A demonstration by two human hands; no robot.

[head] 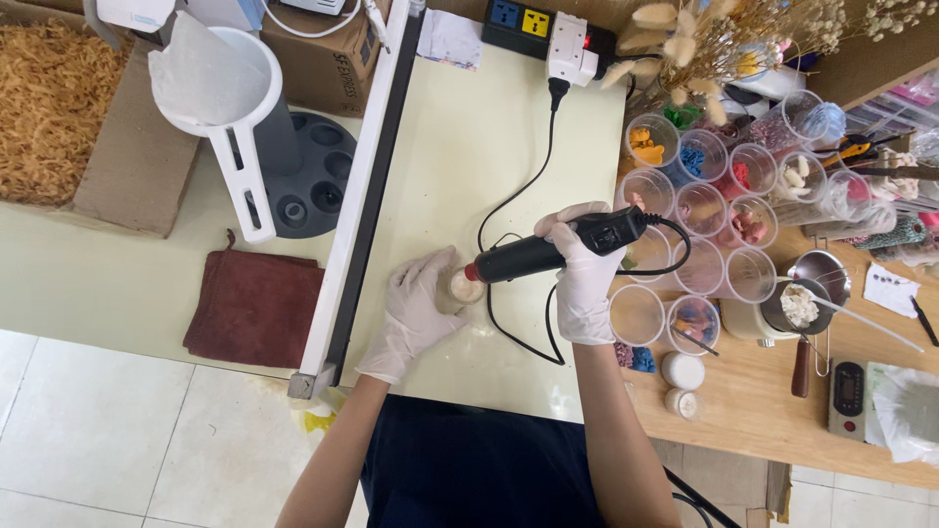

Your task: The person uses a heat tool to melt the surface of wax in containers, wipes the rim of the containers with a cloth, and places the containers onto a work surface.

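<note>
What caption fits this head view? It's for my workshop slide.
Gloved left hand steadies a small jar while the right hand aims a black heat gun at it.

View: single head camera, worn, looking almost straight down from above the bench (460,156). Range: close, arm's length. Coverage: both gloved hands at centre, bench surface, floor (117,430) along the lower left. No second view.

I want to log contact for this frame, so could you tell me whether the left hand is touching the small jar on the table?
Touching. The head view shows the gloved left hand with its fingers wrapped around the small jar, with no gap.
</note>
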